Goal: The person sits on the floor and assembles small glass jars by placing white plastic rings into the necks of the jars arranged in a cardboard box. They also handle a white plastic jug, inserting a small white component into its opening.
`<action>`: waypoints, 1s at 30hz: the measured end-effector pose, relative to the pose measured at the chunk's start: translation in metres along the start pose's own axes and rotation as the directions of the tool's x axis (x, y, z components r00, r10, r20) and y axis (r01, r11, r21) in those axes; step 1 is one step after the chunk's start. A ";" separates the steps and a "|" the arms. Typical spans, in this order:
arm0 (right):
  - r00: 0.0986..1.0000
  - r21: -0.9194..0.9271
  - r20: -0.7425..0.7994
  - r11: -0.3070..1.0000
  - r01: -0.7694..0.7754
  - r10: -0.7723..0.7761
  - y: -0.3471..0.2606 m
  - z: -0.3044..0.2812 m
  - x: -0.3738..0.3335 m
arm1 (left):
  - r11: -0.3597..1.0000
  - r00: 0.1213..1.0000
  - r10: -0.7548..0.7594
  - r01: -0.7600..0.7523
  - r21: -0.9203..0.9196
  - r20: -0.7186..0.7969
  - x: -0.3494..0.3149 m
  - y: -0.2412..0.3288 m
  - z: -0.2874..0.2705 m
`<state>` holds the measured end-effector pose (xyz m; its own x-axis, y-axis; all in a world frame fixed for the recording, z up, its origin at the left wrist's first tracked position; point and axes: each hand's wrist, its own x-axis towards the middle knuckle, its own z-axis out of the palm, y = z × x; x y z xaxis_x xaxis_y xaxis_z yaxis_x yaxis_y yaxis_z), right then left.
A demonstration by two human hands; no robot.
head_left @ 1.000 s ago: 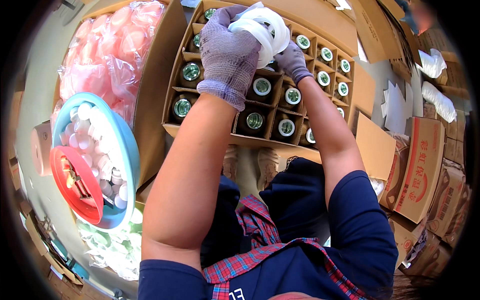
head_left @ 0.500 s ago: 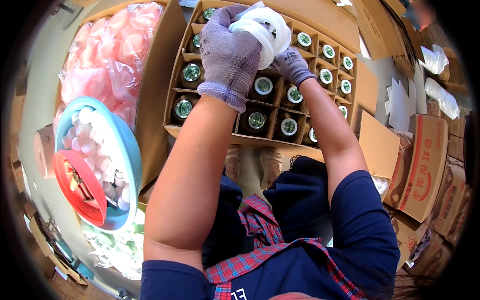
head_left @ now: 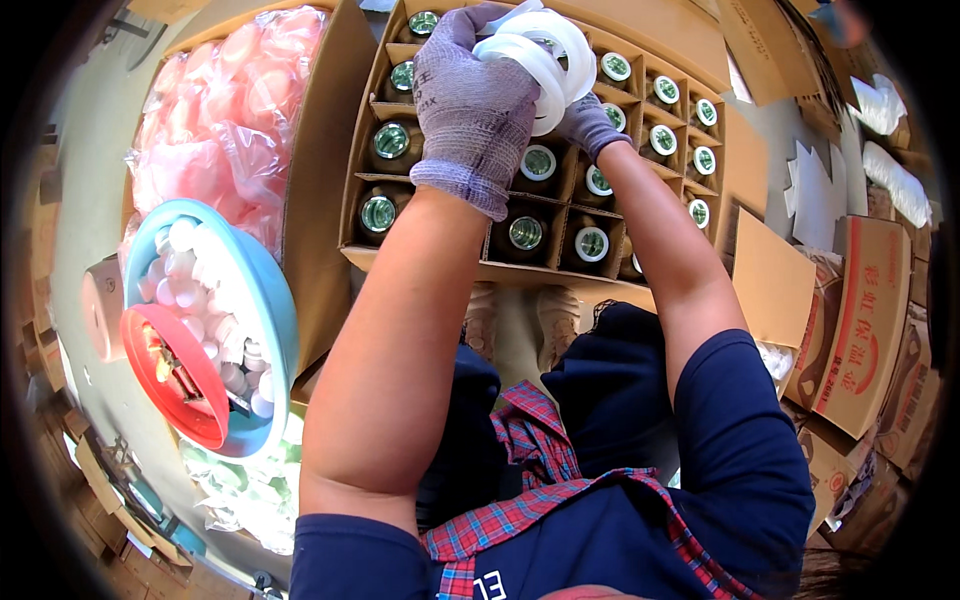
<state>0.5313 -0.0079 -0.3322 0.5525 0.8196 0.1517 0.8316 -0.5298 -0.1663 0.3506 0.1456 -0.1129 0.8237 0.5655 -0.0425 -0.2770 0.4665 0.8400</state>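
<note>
My left hand (head_left: 475, 115), in a grey knit glove, is closed around several white plastic rings (head_left: 578, 58) above a divided carton (head_left: 480, 270). My right hand (head_left: 592, 124), gloved too, reaches in low beside the rings; its fingers are hidden behind them and down among the cells. Round-mouthed glass bottles (head_left: 526, 233) with greenish, shiny insides stand upright in the cells. White rings circle the mouths toward the right, such as on one bottle (head_left: 591, 244). Mouths in the left columns, like this bottle (head_left: 378, 213), show bare glass.
To the left, a carton (head_left: 320, 190) holds bagged pink plastic parts (head_left: 215, 100). A blue basin (head_left: 285, 330) of white caps stands nearer, with a red bowl (head_left: 200, 420) resting in it. Closed cartons (head_left: 850, 330) line the right side. An open flap (head_left: 775, 285) sticks out nearby.
The whole view has shifted slightly, so the scene sits a little farther right. My right hand's fingers have slipped further from sight behind the rings; my left hand keeps its hold.
</note>
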 end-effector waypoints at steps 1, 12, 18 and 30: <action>0.997 -0.107 0.079 0.994 0.005 0.004 0.002 0.005 -0.002 | 0.999 0.999 -0.028 0.029 -0.026 0.021 0.000 -0.002 0.002; 0.891 0.049 0.392 0.962 -0.269 0.229 -0.062 -0.081 0.006 | 0.952 0.989 0.110 -0.077 0.295 -0.095 -0.004 0.010 -0.007; 0.705 -0.061 0.640 0.935 -0.350 0.306 -0.053 -0.069 0.010 | 0.971 0.991 0.104 -0.082 0.226 -0.089 -0.002 0.006 0.009; 0.779 0.702 0.334 0.411 -0.581 0.531 0.014 -0.054 0.070 | 0.950 0.962 0.073 -0.147 0.276 0.262 -0.072 -0.016 0.091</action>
<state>0.5846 0.0308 -0.2716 0.8532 0.4300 -0.2953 -0.0185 -0.5408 -0.8410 0.3407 0.0359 -0.0741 0.9021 0.4002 0.1615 -0.2473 0.1727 0.9534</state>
